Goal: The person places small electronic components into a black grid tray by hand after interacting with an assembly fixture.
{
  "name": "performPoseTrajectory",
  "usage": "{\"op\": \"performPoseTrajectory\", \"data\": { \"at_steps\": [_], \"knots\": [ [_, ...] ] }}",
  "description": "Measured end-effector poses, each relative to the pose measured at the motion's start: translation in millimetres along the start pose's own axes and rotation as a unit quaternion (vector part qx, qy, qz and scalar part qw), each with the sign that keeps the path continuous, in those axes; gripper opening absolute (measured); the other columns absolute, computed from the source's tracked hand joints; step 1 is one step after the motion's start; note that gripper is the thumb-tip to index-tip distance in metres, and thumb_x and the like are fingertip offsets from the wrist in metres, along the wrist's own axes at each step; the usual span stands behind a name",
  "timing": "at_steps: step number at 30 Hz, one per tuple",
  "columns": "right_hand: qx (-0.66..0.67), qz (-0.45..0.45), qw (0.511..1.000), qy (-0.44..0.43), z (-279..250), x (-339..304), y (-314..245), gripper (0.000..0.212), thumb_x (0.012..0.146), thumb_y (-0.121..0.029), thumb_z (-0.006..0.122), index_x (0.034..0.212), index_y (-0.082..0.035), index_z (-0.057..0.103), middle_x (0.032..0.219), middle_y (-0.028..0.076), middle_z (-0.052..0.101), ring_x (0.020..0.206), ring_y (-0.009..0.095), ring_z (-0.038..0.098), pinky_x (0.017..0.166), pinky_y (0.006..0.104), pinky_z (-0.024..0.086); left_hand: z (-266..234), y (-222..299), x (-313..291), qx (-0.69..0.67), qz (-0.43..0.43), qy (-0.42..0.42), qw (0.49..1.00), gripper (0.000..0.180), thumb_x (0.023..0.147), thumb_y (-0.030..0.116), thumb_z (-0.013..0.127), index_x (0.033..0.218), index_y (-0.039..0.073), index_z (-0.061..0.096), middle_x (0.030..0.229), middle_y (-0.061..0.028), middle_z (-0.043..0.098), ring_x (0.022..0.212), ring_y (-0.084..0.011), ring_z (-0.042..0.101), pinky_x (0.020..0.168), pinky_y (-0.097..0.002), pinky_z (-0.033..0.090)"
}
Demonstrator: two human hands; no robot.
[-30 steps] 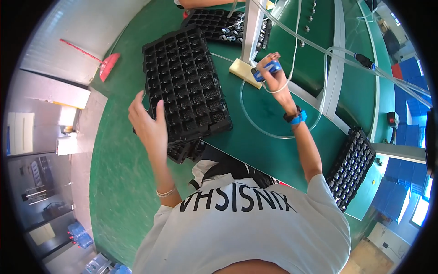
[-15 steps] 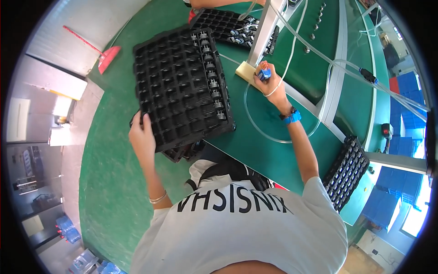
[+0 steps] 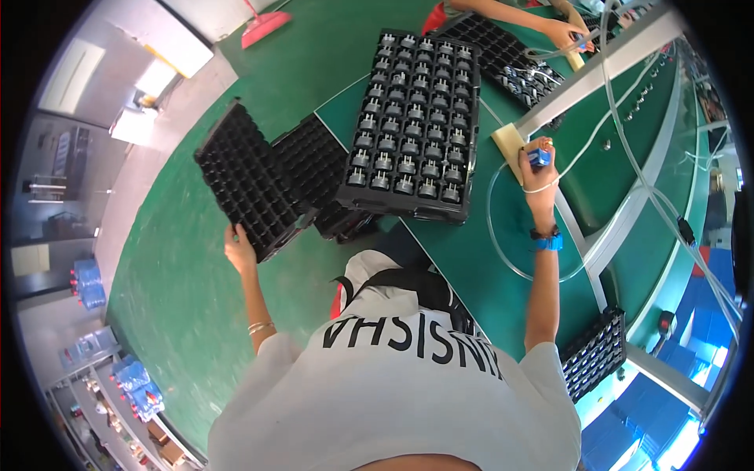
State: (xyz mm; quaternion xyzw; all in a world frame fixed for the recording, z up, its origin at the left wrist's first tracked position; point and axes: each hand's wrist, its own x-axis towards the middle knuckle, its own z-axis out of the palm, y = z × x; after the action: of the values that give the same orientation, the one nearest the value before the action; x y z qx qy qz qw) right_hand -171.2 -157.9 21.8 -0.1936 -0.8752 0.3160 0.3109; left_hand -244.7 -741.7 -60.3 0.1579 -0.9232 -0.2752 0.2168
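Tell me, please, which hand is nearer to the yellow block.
Right: the right hand is close beside the yellow block; the left hand is far to its left, holding a black tray.

Green surface [image 3: 503,302] is carrying a black cell tray [image 3: 408,209]

Full of pronged parts [image 3: 412,128], the tray is lying near the left edge. To its right, a yellow block [image 3: 509,147] is resting beside curving clear tubing [image 3: 496,247]; another black tray [image 3: 622,337] is lying lower right.

One line of large black capital letters [image 3: 404,337] ran across the chest of the pale T-shirt [image 3: 393,400], upside down to the camera, its right end dipping. Any marking on the blue object [image 3: 539,157] in the right hand [image 3: 538,182] was too small to read.
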Motion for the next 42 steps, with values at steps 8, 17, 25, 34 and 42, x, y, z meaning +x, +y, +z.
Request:
{"op": "performPoseTrajectory", "data": {
  "at_steps": [8,17,25,34,42],
  "knots": [
    [-0.021,0.042,0.999,-0.021,1.3,-0.3,0.5,0.042,0.080,-0.021,0.065,0.110,0.001,0.045,0.070,0.021,0.059,0.061,0.035,0.061,0.055,0.0378,0.047,87.4,25.5,-40.0,-0.001,-0.041,-0.071,0.997,0.035,0.087,0.030,0.054,0.108,0.002,0.059,0.089,-0.0179,0.065,0.084,-0.0357,0.062,0.073,-0.0429,0.047],
    [0.184,0.060,0.976,-0.103,-11.2,-3.5,18.7,0.068,0.062,-0.016,0.083,0.118,-0.009,0.043,0.078,-0.001,0.056,0.060,0.005,0.046,0.051,0.0211,0.040,149.7,13.9,-54.1,0.097,-0.055,-0.293,0.949,0.071,0.075,0.043,0.064,0.128,0.003,0.039,0.116,-0.0225,0.050,0.106,-0.0390,0.050,0.089,-0.0446,0.042],
    [0.106,0.037,0.988,-0.104,-25.8,-3.2,19.6,0.075,0.058,-0.025,0.085,0.119,-0.007,0.046,0.076,0.001,0.053,0.064,0.008,0.049,0.060,0.0240,0.044,87.3,97.5,-34.7,-0.167,0.000,-0.136,0.977,0.058,0.085,0.030,0.059,0.130,0.001,0.037,0.118,-0.0175,0.050,0.104,-0.0265,0.051,0.090,-0.0361,0.040],
    [0.155,0.051,0.980,-0.111,-22.5,-1.2,23.5,0.065,0.063,-0.021,0.082,0.115,-0.002,0.048,0.075,0.002,0.055,0.063,0.007,0.051,0.058,0.0237,0.045,-9.9,305.4,-63.1,-0.314,0.340,-0.350,0.815,0.010,0.076,-0.001,0.064,0.086,0.000,0.061,0.087,-0.0081,0.060,0.078,-0.0176,0.058,0.073,-0.0276,0.047],
    [0.140,0.047,0.983,-0.111,-24.7,-1.1,23.3,0.069,0.062,-0.024,0.083,0.116,-0.002,0.046,0.079,0.003,0.055,0.064,0.007,0.052,0.057,0.0240,0.045,4.7,348.8,-72.7,-0.093,0.485,-0.464,0.735,0.015,0.074,0.008,0.064,0.087,0.002,0.059,0.086,-0.0087,0.056,0.086,-0.0281,0.054,0.076,-0.0362,0.043]
  ]
}}
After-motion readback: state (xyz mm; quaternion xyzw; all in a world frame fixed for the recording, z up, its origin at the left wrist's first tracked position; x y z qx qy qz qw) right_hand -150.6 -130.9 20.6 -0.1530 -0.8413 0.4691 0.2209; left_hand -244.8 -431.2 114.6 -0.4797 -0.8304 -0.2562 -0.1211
